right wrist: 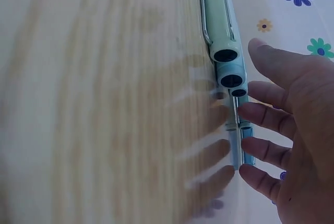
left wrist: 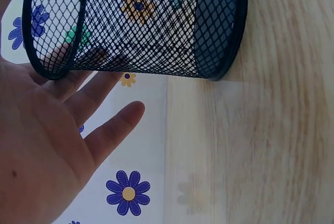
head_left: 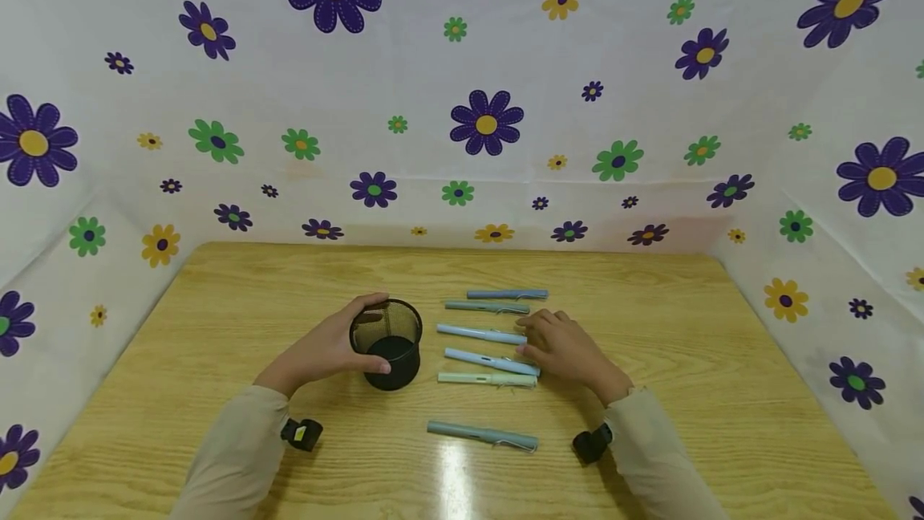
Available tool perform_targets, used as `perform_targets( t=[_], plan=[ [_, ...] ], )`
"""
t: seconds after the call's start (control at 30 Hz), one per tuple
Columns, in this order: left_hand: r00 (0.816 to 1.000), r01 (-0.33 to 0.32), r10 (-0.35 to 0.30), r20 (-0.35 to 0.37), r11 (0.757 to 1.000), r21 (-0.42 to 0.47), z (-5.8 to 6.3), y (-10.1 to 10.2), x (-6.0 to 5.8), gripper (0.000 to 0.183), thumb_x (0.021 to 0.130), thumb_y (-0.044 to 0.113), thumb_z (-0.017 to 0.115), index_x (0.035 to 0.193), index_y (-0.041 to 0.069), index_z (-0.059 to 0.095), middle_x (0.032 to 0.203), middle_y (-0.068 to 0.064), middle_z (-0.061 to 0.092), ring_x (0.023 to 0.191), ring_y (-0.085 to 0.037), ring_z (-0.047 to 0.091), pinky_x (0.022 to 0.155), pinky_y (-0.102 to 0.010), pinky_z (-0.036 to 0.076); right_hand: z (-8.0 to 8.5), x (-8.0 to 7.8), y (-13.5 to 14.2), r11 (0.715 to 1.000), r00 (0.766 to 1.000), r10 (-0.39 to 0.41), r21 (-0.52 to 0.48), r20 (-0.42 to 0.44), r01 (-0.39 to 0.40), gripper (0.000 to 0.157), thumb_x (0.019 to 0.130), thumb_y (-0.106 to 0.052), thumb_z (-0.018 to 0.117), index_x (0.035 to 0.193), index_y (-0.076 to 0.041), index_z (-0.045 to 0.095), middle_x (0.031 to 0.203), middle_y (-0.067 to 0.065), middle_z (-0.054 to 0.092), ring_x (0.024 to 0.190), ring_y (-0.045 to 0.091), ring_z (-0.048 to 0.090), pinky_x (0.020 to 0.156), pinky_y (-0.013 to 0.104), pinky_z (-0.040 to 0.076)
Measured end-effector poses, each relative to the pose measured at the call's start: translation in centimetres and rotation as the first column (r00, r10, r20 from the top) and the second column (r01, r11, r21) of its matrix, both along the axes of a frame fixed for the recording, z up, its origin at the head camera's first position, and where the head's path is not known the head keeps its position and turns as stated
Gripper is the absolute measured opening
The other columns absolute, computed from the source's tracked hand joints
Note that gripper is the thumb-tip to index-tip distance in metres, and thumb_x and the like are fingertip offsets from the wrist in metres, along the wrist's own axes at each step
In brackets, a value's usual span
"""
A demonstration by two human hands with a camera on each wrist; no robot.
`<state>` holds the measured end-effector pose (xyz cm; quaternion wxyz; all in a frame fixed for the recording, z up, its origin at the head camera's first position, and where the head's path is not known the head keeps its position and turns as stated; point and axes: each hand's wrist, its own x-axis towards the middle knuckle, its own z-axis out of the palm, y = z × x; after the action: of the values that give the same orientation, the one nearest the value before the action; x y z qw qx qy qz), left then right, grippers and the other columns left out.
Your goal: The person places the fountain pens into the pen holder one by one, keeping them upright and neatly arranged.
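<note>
Holding the black mesh cup (head_left: 397, 350): the person's left hand (head_left: 325, 351), its thumb on the near side and fingers round the far side; in the left wrist view two fingers spread away from the mesh.
Cup's place: in the left hand's grasp, mouth up, just left of the pens; whether its base bears on the wood is hard to tell.
Right hand (head_left: 566, 350): fingers spread and loosely bent, nothing seen in their grasp, beside the capped ends of the pens; touching or not cannot be told.
Light blue pen (head_left: 476, 333): between the hands, its clip end at the right fingertips.
Second light blue pen (head_left: 487, 360): just nearer the person, its clip end by the right thumb.
Pale green pen (head_left: 484, 379): close beside that one, below the right thumb.
Grey-green pen (head_left: 482, 306): beyond the right fingertips.
Darker blue pen (head_left: 505, 294): next to it, farthest from the person.
Teal pen (head_left: 480, 433): set apart from the others, between the two wrists.
Wrists: a black device on the left (head_left: 301, 434) and another on the right (head_left: 592, 445), below pale sleeves (head_left: 234, 440).
Wooden table (head_left: 346, 472): under both hands.
Flowered cloth (head_left: 404, 71): beyond the hands and along both sides.
</note>
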<state>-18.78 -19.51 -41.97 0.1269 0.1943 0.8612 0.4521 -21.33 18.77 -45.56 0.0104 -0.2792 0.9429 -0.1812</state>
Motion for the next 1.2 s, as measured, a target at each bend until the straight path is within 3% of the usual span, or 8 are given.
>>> perform_targets(
  t=[0.4, 0.63, 0.73, 0.87, 1.07, 1.2],
  plan=[
    [0.999, 0.039, -0.039, 0.019, 0.999, 0.039, -0.4, -0.2, -0.2, 0.096, 0.076, 0.036, 0.081, 0.151, 0.015, 0.024, 0.147, -0.014, 0.042, 0.137, -0.038, 0.038, 0.11, -0.059, 0.031, 0.2, -0.5, -0.6, 1.0, 0.997, -0.011, -0.008, 0.08, 0.012, 0.032, 0.092, -0.031, 0.065, 0.114, -0.009, 0.066, 0.113, 0.007, 0.062, 0.104, 0.029, 0.058, 0.092, 0.05, 0.046],
    [0.999, 0.012, -0.014, 0.043, 0.998, 0.059, -0.4, -0.1, 0.0, 0.098, 0.073, 0.037, 0.083, 0.15, 0.018, 0.024, 0.147, -0.011, 0.043, 0.137, -0.034, 0.04, 0.111, -0.058, 0.029, 0.1, -0.9, -0.9, 0.997, 0.989, -0.071, 0.005, 0.127, 0.071, 0.025, 0.09, -0.028, 0.067, 0.108, -0.01, 0.067, 0.109, 0.005, 0.062, 0.101, 0.026, 0.057, 0.091, 0.049, 0.046],
    [0.999, 0.013, -0.015, 0.037, 0.998, 0.06, -0.5, 0.0, -0.1, 0.098, 0.073, 0.036, 0.083, 0.15, 0.017, 0.025, 0.146, -0.011, 0.044, 0.137, -0.034, 0.04, 0.111, -0.058, 0.029, 0.1, -1.1, -1.0, 0.997, 0.986, -0.081, -0.003, 0.144, 0.082, 0.02, 0.09, -0.025, 0.068, 0.103, -0.01, 0.067, 0.101, 0.003, 0.061, 0.092, 0.021, 0.056, 0.084, 0.043, 0.047],
    [0.999, 0.021, -0.022, 0.024, 0.998, 0.054, -0.6, -0.1, -0.1, 0.097, 0.075, 0.037, 0.082, 0.15, 0.016, 0.024, 0.146, -0.012, 0.044, 0.137, -0.035, 0.04, 0.111, -0.058, 0.03, 0.0, -1.4, -1.0, 0.996, 0.979, -0.077, -0.04, 0.188, 0.086, 0.019, 0.09, -0.022, 0.067, 0.102, -0.007, 0.066, 0.093, 0.002, 0.061, 0.082, 0.014, 0.052, 0.076, 0.036, 0.046],
    [0.999, 0.03, -0.031, 0.029, 0.998, 0.054, -0.6, -0.2, -0.3, 0.097, 0.076, 0.038, 0.081, 0.15, 0.014, 0.024, 0.147, -0.014, 0.043, 0.137, -0.037, 0.038, 0.11, -0.059, 0.029, 0.1, -1.3, -0.3, 0.983, 0.951, -0.089, -0.126, 0.296, 0.132, 0.017, 0.092, -0.019, 0.064, 0.105, -0.008, 0.064, 0.101, 0.005, 0.065, 0.092, 0.016, 0.059, 0.082, 0.038, 0.051],
    [0.999, 0.031, -0.032, 0.03, 0.998, 0.052, -0.6, -0.2, -0.3, 0.097, 0.076, 0.037, 0.081, 0.15, 0.015, 0.023, 0.147, -0.013, 0.042, 0.138, -0.036, 0.038, 0.11, -0.059, 0.029, 0.5, -1.2, 0.0, 0.978, 0.947, -0.075, -0.163, 0.313, 0.131, 0.015, 0.094, -0.015, 0.061, 0.106, -0.007, 0.063, 0.1, 0.006, 0.065, 0.089, 0.016, 0.058, 0.079, 0.036, 0.05]
  ],
)
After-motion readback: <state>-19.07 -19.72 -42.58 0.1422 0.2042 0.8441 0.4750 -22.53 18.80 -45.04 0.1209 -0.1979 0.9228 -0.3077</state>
